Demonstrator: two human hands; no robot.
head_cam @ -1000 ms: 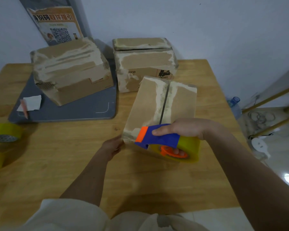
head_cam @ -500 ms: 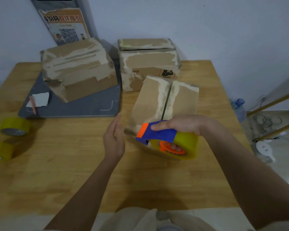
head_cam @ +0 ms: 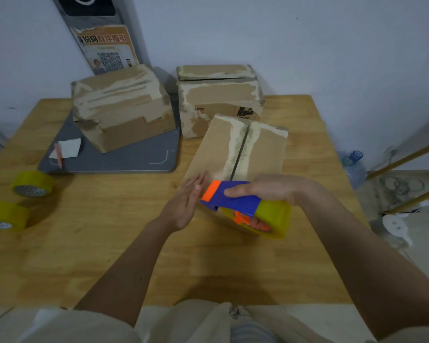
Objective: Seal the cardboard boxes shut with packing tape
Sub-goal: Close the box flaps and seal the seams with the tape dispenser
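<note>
Head view, looking down on a wooden worktop [head_cam: 109,243]. Nearest the person lies a cardboard box [head_cam: 235,154] with its two top flaps closed and a dark seam running down the middle, pale torn strips on either side of it. The right hand [head_cam: 265,188] grips a tape dispenser [head_cam: 233,198] with a blue body and orange tip; its fingers curl round the handle, forefinger stretched along the top. A yellow tape roll [head_cam: 270,217] sits in the dispenser, at the box's near edge. The orange tip points left, toward the left hand [head_cam: 186,201], which is held flat and upright, fingers straight and together, holding nothing, just beside the tip and at the box's near left corner. Whether it touches the box or the tip cannot be told.

Farther back, a second box [head_cam: 122,107] sits tilted on a grey mat [head_cam: 124,159], and a third box [head_cam: 218,95] stands behind the near one, close to the wall. A scrap of white paper [head_cam: 68,148] and a pencil [head_cam: 59,155] lie on the mat's left part. Two spare yellow tape rolls [head_cam: 32,183] lie at the worktop's left edge. A poster with a QR code [head_cam: 107,50] leans against the wall. A blue water bottle [head_cam: 354,162] stands on the floor to the right.
</note>
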